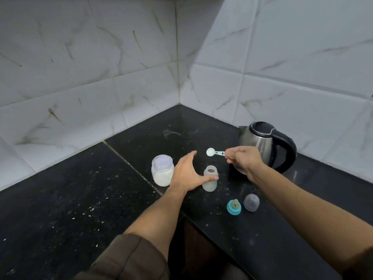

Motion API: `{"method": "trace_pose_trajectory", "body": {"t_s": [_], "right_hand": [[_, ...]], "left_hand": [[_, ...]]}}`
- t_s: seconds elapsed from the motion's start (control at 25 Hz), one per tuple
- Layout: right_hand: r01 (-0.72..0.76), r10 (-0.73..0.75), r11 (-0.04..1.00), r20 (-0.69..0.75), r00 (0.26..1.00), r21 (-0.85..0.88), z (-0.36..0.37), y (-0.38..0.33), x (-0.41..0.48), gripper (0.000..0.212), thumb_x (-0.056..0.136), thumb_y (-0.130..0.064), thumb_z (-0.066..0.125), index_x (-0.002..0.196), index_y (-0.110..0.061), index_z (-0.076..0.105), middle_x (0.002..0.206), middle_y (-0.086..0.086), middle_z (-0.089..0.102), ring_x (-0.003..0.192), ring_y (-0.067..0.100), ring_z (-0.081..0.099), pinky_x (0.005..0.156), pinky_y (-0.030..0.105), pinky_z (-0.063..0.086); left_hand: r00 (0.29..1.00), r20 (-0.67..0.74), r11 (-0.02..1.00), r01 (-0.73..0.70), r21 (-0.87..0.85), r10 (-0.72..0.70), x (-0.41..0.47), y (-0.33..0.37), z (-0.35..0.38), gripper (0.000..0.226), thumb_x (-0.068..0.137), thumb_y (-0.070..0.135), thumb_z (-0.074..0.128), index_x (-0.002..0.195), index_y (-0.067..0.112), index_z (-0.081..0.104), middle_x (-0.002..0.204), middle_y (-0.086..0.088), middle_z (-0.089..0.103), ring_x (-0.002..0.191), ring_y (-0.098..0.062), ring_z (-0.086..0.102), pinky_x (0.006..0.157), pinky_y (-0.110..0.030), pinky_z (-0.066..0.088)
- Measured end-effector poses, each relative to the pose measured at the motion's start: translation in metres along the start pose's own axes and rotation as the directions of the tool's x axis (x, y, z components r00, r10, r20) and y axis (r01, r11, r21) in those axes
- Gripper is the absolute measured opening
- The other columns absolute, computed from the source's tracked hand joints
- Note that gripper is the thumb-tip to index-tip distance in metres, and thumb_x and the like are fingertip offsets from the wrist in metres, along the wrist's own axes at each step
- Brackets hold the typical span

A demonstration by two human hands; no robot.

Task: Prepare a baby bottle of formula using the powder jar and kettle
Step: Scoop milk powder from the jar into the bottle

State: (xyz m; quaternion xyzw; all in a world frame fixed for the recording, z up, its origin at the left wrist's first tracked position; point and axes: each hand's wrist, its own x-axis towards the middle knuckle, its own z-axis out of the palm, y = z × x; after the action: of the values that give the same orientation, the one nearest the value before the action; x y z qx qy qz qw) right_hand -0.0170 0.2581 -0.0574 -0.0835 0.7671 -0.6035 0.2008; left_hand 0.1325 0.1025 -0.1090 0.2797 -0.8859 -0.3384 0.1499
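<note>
- Head view: the open bottle [210, 185] stands on the black counter [80, 199], between the powder jar [162, 172] and the kettle [260, 144].
- The left hand [186, 174] is spread wide, with its thumb touching the bottle.
- The right hand [245, 160] pinches a white scoop [211, 152] in the air near the bottle.
- A blue teat [234, 208] and a clear cap [251, 202] sit close by.
</note>
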Motion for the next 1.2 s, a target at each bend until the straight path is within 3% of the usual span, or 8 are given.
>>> {"method": "trace_pose_trajectory", "body": {"t_s": [0.2, 0.36, 0.48, 0.6, 0.72, 0.8, 1.04, 1.2], "right_hand": [[0.048, -0.056, 0.986, -0.045, 0.997, -0.159, -0.011, 0.022, -0.015, 0.017, 0.086, -0.008, 0.084, 0.074, -0.020, 0.083, 0.077, 0.007, 0.081, 0.074, 0.017, 0.072, 0.085, 0.038, 0.065], [0.175, -0.189, 0.938, -0.017, 0.982, -0.298, -0.009, 0.027, -0.025, 0.020, 0.087, -0.017, 0.086, 0.074, -0.031, 0.080, 0.064, -0.009, 0.077, 0.063, 0.003, 0.071, 0.077, 0.025, 0.061], [0.324, -0.334, 0.853, 0.049, 0.941, -0.408, -0.005, 0.030, -0.028, 0.007, 0.089, -0.016, 0.085, 0.088, -0.023, 0.084, 0.067, -0.011, 0.075, 0.065, 0.002, 0.070, 0.078, 0.022, 0.059], [0.526, -0.526, 0.630, 0.184, 0.830, -0.572, -0.004, 0.034, -0.031, 0.009, 0.092, -0.014, 0.080, 0.100, -0.013, 0.084, 0.086, -0.003, 0.077, 0.076, 0.008, 0.067, 0.082, 0.031, 0.059], [0.750, -0.742, 0.189, 0.408, 0.532, -0.634, -0.004, 0.041, -0.034, 0.006, 0.085, -0.002, 0.082, 0.087, -0.007, 0.081, 0.079, 0.006, 0.075, 0.071, 0.023, 0.069, 0.085, 0.046, 0.061], [0.755, -0.781, 0.019, 0.461, 0.421, -0.656, -0.004, 0.045, -0.033, 0.015, 0.077, 0.003, 0.087, 0.078, -0.007, 0.076, 0.070, 0.006, 0.069, 0.064, 0.027, 0.067, 0.091, 0.050, 0.060], [0.690, -0.793, -0.186, 0.522, 0.316, -0.700, -0.008, 0.055, -0.027, 0.017, 0.076, 0.006, 0.081, 0.079, -0.009, 0.073, 0.069, 0.004, 0.061, 0.062, 0.022, 0.059, 0.113, 0.055, 0.048], [0.681, -0.788, -0.216, 0.537, 0.302, -0.700, -0.009, 0.059, -0.026, 0.015, 0.080, 0.005, 0.077, 0.081, -0.009, 0.074, 0.072, 0.004, 0.062, 0.064, 0.022, 0.059, 0.121, 0.057, 0.038]], "left_hand": [[0.984, 0.149, 0.994, 0.095, 0.057, -0.102, -0.005, 0.007, 0.027, 0.116, 0.057, 0.066, 0.091, 0.153, 0.025, 0.042, 0.150, 0.006, 0.055, 0.140, -0.021, 0.048, 0.114, -0.043, 0.043], [0.986, 0.122, 0.993, 0.104, 0.061, -0.111, -0.004, 0.011, 0.036, 0.078, 0.070, 0.054, 0.090, 0.136, 0.025, 0.059, 0.125, 0.004, 0.069, 0.120, -0.019, 0.060, 0.100, -0.036, 0.049], [0.988, 0.106, 0.991, 0.102, 0.086, -0.111, -0.001, 0.012, 0.037, 0.066, 0.076, 0.051, 0.087, 0.132, 0.024, 0.064, 0.118, 0.001, 0.072, 0.114, -0.020, 0.063, 0.096, -0.035, 0.049], [0.990, 0.095, 0.987, 0.094, 0.128, -0.107, 0.001, 0.014, 0.036, 0.061, 0.076, 0.051, 0.087, 0.127, 0.023, 0.067, 0.114, 0.001, 0.073, 0.110, -0.021, 0.064, 0.095, -0.036, 0.050], [0.990, 0.093, 0.984, 0.095, 0.149, -0.110, 0.003, 0.013, 0.035, 0.059, 0.074, 0.050, 0.088, 0.122, 0.023, 0.070, 0.113, 0.002, 0.074, 0.109, -0.019, 0.065, 0.093, -0.034, 0.050], [0.987, 0.105, 0.984, 0.111, 0.140, -0.126, 0.005, 0.013, 0.035, 0.059, 0.073, 0.049, 0.089, 0.121, 0.023, 0.070, 0.114, 0.003, 0.074, 0.110, -0.017, 0.065, 0.094, -0.034, 0.050], [0.985, 0.102, 0.983, 0.124, 0.137, -0.139, 0.007, 0.012, 0.036, 0.060, 0.072, 0.050, 0.090, 0.122, 0.024, 0.068, 0.115, 0.004, 0.074, 0.109, -0.015, 0.066, 0.094, -0.034, 0.053], [0.984, 0.109, 0.983, 0.126, 0.131, -0.141, 0.007, 0.012, 0.036, 0.062, 0.070, 0.052, 0.090, 0.121, 0.024, 0.068, 0.113, 0.005, 0.074, 0.107, -0.014, 0.066, 0.092, -0.033, 0.053]]}}
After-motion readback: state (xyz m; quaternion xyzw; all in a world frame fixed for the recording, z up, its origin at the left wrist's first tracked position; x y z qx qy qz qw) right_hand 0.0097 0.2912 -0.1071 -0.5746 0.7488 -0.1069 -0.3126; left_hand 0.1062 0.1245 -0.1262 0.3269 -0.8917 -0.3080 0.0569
